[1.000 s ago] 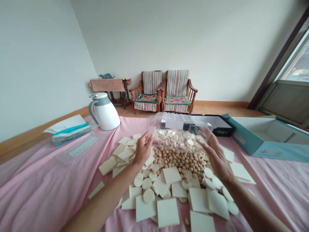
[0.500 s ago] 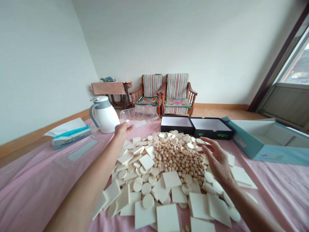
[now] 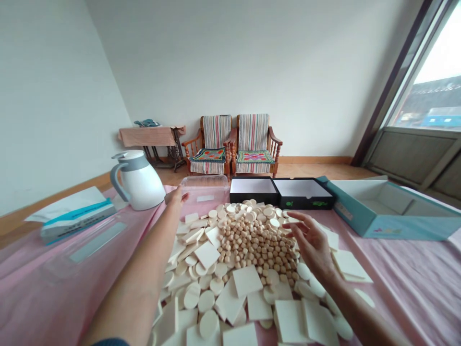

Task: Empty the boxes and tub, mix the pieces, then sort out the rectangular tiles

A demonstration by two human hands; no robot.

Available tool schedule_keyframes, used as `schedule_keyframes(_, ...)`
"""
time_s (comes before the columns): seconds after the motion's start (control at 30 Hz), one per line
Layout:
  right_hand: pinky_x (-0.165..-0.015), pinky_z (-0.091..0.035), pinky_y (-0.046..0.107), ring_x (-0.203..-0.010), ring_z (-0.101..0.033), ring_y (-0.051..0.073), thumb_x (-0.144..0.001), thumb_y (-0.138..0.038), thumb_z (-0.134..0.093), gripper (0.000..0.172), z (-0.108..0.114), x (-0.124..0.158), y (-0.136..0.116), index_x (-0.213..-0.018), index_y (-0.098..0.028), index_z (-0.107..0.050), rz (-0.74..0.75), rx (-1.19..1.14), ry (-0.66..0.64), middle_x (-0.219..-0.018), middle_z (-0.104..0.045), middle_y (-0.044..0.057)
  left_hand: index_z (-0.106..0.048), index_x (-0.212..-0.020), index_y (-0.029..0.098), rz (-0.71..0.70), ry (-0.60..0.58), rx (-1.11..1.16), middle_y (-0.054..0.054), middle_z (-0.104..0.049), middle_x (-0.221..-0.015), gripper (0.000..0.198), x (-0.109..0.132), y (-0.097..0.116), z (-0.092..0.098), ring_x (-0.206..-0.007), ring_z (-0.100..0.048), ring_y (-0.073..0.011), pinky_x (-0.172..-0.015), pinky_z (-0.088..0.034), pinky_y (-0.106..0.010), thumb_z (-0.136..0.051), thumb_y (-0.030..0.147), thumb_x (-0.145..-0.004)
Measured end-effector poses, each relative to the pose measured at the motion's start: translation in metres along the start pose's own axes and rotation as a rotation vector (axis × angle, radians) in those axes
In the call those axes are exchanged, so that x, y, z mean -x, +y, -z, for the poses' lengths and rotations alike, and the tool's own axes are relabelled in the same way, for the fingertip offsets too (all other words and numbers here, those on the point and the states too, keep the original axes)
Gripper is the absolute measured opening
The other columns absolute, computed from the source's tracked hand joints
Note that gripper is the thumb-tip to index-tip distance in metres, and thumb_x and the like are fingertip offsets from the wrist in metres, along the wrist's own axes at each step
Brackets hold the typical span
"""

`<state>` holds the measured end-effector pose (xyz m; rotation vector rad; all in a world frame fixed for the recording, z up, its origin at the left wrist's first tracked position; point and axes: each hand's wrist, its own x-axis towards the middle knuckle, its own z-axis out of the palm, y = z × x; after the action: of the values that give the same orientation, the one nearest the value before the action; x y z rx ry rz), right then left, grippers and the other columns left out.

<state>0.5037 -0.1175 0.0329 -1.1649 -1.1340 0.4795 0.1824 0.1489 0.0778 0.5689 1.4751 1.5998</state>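
Grip: L hand fingers extended, pinching nothing, tips at clear thin plastic tray; contact can't be told. R hand spread, empty, above pile.
Base: pink fabric cloth, under all items.
Boxes: open teal cardboard box, R side; open black cardboard box, behind pile.
Tray: looks light, flexible; hold by rim.
Pile, centre of cloth: flat cream squares, round cream discs, small tan round pellets.
Handling: squares, discs look light, fairly stiff; take by edges. Pellets may roll; pinch singly.
Arms: both fwd, L extended past pile's L side; R wrist bent, fingers curved.
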Motion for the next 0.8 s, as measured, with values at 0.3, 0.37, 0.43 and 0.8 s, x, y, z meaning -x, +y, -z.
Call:
schedule_keyframes(0.3,-0.071,-0.057,0.036,-0.088,-0.067,0.021,-0.089,-0.029,-0.051,0.021,0.001,-0.001,0.007,-0.105,-0.023,-0.063,0.189,0.218,0.018,-0.104,-0.066,0.008,-0.055,-0.123,0.016,-0.28,0.002,-0.204,-0.01,-0.057,-0.122,0.036,0.026,0.004,0.003,-0.104,-0.06,-0.0222,-0.086,-0.053,-0.044,-0.058,0.035,-0.092)
schedule_keyframes(0.37,-0.081,-0.054,0.042,-0.095,-0.064,0.024,-0.088,-0.028,-0.05,0.019,0.004,-0.004,0.008,-0.099,-0.023,-0.065,0.294,0.378,0.047,-0.103,-0.066,0.008,-0.052,-0.126,0.016,-0.405,0.005,-0.267,-0.011,-0.055,-0.127,0.038,0.035,0.008,0.003,-0.11,-0.057,-0.0242,-0.091,-0.05,-0.046,-0.056,0.034,-0.093)
schedule_keyframes(0.43,-0.09,-0.049,0.048,-0.103,-0.061,0.027,-0.087,-0.031,-0.052,0.02,0.007,-0.005,0.011,-0.099,-0.023,-0.067,0.355,0.551,0.028,-0.107,-0.067,0.008,-0.051,-0.127,0.014,-0.534,-0.057,-0.343,-0.015,-0.052,-0.131,0.038,0.048,0.01,0.003,-0.119,-0.052,-0.027,-0.099,-0.044,-0.048,-0.053,0.033,-0.094)
schedule_keyframes(0.8,-0.108,-0.033,0.053,-0.136,-0.037,0.03,-0.093,-0.045,-0.046,0.059,-0.005,0.005,0.011,-0.146,-0.021,-0.038,0.376,0.836,-0.353,-0.148,-0.042,0.014,-0.046,-0.139,0.026,-1.345,-1.394,-1.117,-0.012,-0.041,-0.148,0.062,0.241,-0.056,0.067,-0.139,-0.032,-0.0335,-0.116,-0.011,-0.058,-0.048,0.061,-0.088)
